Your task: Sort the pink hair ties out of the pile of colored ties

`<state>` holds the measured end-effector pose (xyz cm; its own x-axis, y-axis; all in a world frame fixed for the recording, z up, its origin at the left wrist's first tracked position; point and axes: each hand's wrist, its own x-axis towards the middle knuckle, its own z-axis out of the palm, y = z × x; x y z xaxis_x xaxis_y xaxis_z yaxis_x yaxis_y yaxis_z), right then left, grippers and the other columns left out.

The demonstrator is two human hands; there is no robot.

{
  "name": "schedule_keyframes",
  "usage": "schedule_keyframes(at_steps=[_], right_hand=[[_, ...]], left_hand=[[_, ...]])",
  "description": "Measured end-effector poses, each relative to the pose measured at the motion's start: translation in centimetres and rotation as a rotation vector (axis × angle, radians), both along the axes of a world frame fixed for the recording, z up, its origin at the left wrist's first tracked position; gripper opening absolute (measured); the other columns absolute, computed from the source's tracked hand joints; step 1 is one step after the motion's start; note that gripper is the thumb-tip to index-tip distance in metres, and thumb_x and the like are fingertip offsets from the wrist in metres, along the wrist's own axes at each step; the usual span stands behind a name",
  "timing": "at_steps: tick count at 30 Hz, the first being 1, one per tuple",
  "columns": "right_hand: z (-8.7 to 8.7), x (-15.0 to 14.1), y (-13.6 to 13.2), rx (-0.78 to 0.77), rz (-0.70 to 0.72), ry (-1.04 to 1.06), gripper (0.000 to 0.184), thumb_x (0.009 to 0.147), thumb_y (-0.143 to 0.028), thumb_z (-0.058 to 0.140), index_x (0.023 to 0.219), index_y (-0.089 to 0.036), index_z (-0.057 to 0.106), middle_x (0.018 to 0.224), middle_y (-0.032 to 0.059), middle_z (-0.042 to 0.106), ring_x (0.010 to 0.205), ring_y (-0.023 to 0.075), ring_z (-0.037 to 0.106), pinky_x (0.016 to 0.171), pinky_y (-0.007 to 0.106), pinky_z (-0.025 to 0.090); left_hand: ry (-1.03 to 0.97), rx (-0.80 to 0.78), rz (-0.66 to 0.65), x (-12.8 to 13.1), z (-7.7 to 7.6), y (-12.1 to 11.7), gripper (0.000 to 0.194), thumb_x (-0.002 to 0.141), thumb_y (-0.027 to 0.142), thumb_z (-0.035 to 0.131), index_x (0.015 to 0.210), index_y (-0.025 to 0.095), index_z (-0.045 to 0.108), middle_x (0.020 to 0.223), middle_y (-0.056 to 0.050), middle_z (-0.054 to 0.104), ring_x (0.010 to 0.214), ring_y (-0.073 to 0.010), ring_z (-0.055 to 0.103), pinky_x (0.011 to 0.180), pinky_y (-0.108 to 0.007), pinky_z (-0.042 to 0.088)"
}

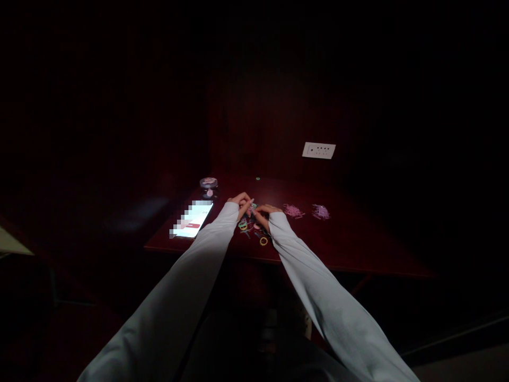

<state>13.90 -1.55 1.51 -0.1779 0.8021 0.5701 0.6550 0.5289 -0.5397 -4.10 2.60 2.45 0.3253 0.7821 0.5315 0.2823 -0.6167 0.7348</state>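
My left hand [240, 201] and my right hand [265, 211] meet over a loose heap of small coloured pieces [256, 227] on the dark red table [338, 244]. Fingers of both hands are bent together, tips almost touching; whatever they pinch is too small to make out. A yellow ring, like a hair tie [263, 241], lies at the heap's near side. Beside my left wrist is a green and yellow ring-shaped piece [243, 226]. Right of my right hand are a pile of thin pink pieces [293, 211] and a pile of purple ones [321, 211].
A lit phone [194, 223], partly blurred out, lies left of my left forearm. Behind it stands a clear lidded jar [209, 188]. One small green ring [258, 179] sits near the wall. A white power socket [318, 150] is on the wall. The surroundings are very dark.
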Motion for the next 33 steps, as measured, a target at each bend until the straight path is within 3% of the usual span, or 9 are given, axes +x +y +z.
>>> schedule_keyframes(at_steps=[4, 11, 17, 24, 31, 33], right_hand=[[0.1, 0.1, -0.2, 0.007, -0.019, -0.015, 0.028, 0.097, -0.042, 0.058, 0.093, -0.024, 0.079, 0.090, 0.0054, 0.077, 0.084, 0.0196, 0.069, 0.080, 0.029, 0.050], [0.3, 0.0, -0.1, 0.009, -0.056, 0.096, 0.033, 0.096, -0.049, 0.057, 0.085, -0.024, 0.076, 0.083, 0.0050, 0.075, 0.078, 0.0196, 0.067, 0.074, 0.029, 0.050], [0.2, 0.1, 0.1, -0.003, -0.122, 0.180, 0.039, 0.094, -0.057, 0.057, 0.086, -0.023, 0.075, 0.078, 0.0041, 0.074, 0.070, 0.0184, 0.063, 0.068, 0.029, 0.048], [0.2, 0.1, 0.0, -0.029, -0.111, 0.199, 0.039, 0.092, -0.058, 0.058, 0.084, -0.023, 0.074, 0.076, 0.0032, 0.073, 0.067, 0.0173, 0.061, 0.065, 0.028, 0.046], [-0.1, 0.0, 0.2, -0.047, -0.103, 0.222, 0.041, 0.091, -0.059, 0.058, 0.084, -0.023, 0.075, 0.073, 0.0028, 0.071, 0.065, 0.0162, 0.060, 0.062, 0.026, 0.045], [-0.1, 0.0, 0.3, -0.047, -0.107, 0.232, 0.043, 0.090, -0.061, 0.058, 0.084, -0.023, 0.075, 0.072, 0.0025, 0.071, 0.063, 0.0158, 0.057, 0.060, 0.026, 0.043]], left_hand=[[-0.043, -0.001, 0.053, 0.1, 0.0, 0.2, 0.032, 0.098, 0.047, 0.057, 0.079, 0.022, 0.054, 0.060, 0.004, 0.070, 0.054, -0.0117, 0.060, 0.059, -0.021, 0.045], [-0.151, -0.010, 0.254, 0.2, -0.1, 1.2, 0.038, 0.099, 0.045, 0.057, 0.071, 0.022, 0.049, 0.050, 0.005, 0.058, 0.042, -0.0100, 0.049, 0.050, -0.023, 0.036], [-0.145, -0.024, 0.193, 0.5, -0.2, 1.1, 0.042, 0.096, 0.049, 0.058, 0.065, 0.022, 0.050, 0.050, 0.005, 0.059, 0.047, -0.0101, 0.053, 0.052, -0.021, 0.040], [-0.125, -0.069, 0.109, 0.4, -0.1, 1.5, 0.035, 0.094, 0.042, 0.058, 0.067, 0.021, 0.053, 0.051, 0.004, 0.060, 0.049, -0.0117, 0.055, 0.055, -0.022, 0.043], [0.018, -0.048, 0.120, 0.3, -0.6, 1.6, 0.020, 0.092, 0.037, 0.063, 0.080, 0.021, 0.065, 0.061, 0.004, 0.062, 0.052, -0.0114, 0.047, 0.056, -0.023, 0.038], [0.039, 0.005, 0.123, 0.4, -0.6, 1.5, 0.021, 0.094, 0.038, 0.061, 0.082, 0.022, 0.068, 0.069, 0.002, 0.065, 0.059, -0.0132, 0.050, 0.061, -0.024, 0.042]])
